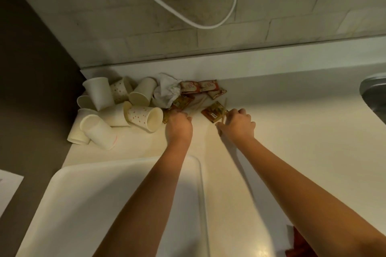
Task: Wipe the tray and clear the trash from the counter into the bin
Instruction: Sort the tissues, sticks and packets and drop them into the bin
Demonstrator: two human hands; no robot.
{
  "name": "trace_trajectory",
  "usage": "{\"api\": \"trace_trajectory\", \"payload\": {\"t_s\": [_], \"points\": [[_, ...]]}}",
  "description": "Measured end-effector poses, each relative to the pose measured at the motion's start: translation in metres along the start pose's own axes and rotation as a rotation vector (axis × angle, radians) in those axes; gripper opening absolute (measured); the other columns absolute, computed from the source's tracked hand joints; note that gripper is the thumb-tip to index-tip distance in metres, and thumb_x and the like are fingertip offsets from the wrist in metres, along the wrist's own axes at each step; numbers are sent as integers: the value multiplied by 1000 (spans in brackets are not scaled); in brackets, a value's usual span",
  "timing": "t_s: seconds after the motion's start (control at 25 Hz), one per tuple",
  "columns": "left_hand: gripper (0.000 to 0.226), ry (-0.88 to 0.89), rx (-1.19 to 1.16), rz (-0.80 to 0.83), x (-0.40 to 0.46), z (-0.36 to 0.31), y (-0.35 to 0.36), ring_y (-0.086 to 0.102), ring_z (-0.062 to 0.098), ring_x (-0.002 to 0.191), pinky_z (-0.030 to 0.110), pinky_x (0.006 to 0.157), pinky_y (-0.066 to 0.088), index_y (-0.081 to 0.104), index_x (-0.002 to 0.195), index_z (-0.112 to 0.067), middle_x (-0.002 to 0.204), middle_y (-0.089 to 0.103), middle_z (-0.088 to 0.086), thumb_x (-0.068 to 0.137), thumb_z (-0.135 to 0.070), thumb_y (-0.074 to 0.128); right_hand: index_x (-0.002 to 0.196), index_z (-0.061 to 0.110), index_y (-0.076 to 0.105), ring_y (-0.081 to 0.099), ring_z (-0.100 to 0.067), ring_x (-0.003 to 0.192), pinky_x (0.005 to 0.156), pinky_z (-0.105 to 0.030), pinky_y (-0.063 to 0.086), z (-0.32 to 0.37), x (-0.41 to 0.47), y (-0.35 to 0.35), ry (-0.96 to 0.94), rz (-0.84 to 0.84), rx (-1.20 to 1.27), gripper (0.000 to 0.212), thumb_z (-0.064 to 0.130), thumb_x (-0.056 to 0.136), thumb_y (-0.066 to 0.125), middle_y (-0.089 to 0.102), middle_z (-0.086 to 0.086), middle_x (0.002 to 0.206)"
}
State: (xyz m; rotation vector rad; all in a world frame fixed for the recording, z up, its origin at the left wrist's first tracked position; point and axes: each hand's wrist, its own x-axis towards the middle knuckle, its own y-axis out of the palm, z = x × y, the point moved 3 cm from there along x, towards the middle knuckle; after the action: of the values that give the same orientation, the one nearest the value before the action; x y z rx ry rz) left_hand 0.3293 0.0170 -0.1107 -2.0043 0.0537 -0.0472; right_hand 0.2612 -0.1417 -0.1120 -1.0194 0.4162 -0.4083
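the left hand is reaching into sachets beside tipped cups, its grip hidden, the right hand is pinching a stick, the tray is lying near.

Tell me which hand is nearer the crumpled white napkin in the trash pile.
Left. The left hand reaches into the packets just in front of the crumpled napkin; the right hand is farther to the right, past a loose packet.

Eight paper cups, six sachets, one crumpled napkin, one tray
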Motion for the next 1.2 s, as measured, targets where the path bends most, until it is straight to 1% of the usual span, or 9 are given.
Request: {"api": "trace_trajectory", "payload": {"t_s": [0.12, 0.24, 0.36, 0.48, 0.64, 0.84, 1.0, 1.08, 1.2], "points": [[22, -22, 93, -3, 10, -4, 1, 64, 26, 100, 31, 76, 50, 62, 110, -5, 112, 63, 12, 94, -16, 50, 111, 10, 59, 50, -31, 101, 89, -40, 39, -3, 6, 1, 12, -75, 90, 27, 25, 90, 51, 50, -11, 113], [27, 70, 150, 24, 12, -10, 7, 54, 23, 115, 27, 90, 45, 53, 119, -2, 125, 53, 13, 97, -6, 39, 105, 5, 59, 52, -34, 94, 87, -42, 44, -5, 11, -2, 38, -116, 105, 22, 14, 92, 45, 52, -14, 108], [33, 151, 269, 53, 14, -8, 17, 44, 26, 124, 31, 98, 39, 47, 125, 1, 134, 45, 17, 95, -3, 35, 101, 4, 56, 52, -33, 91, 83, -41, 44, -4, 12, -1, 18, -120, 78, 18, 9, 90, 44, 53, -14, 101], [33, 126, 380, 45, 12, -8, 13, 46, 30, 120, 36, 94, 41, 48, 124, 2, 134, 42, 19, 94, -4, 36, 97, 2, 55, 53, -32, 87, 79, -42, 47, -7, 11, 1, 18, -125, 158, 15, 5, 89, 43, 54, -16, 97], [33, 104, 338, 47, 3, -12, -4, 52, 28, 116, 36, 90, 45, 45, 127, 0, 129, 49, 17, 95, -4, 37, 97, 0, 54, 49, -23, 78, 67, -31, 39, -16, 7, -14, 76, -121, 380, 18, 9, 95, 39, 54, -13, 91], [26, 68, -142, 114, -22, -30, -38, 59, 31, 100, 34, 73, 44, 52, 117, -5, 111, 60, 16, 99, -13, 35, 93, 7, 53, 45, -16, 66, 57, -24, 37, -32, -16, -32, 123, -38, 555, 14, 9, 96, 39, 53, -9, 88], [29, 4, -449, 256, -60, -42, -49, 55, 30, 106, 32, 82, 43, 59, 114, -8, 116, 60, 16, 99, -11, 35, 88, 7, 56, 43, -14, 56, 46, -17, 36, -47, -53, -45, 109, -73, 624, 19, 5, 95, 38, 55, -9, 78], [28, -35, -644, 354, -86, -45, -52, 56, 28, 91, 34, 77, 45, 62, 104, -13, 99, 62, 11, 97, -7, 35, 87, 7, 58, 40, -15, 53, 39, -9, 31, -51, -80, -56, 83, -100, 661, 22, 3, 93, 37, 52, -6, 72], [31, -27, -857, 492, -128, -53, -54, 43, 12, 61, 25, 54, 35, 59, 88, -18, 74, 52, -1, 96, -3, 34, 86, 7, 60, 39, -15, 52, 38, -9, 29, -62, -117, -68, 84, -160, 678, 23, 1, 93, 38, 51, -4, 66]]}}
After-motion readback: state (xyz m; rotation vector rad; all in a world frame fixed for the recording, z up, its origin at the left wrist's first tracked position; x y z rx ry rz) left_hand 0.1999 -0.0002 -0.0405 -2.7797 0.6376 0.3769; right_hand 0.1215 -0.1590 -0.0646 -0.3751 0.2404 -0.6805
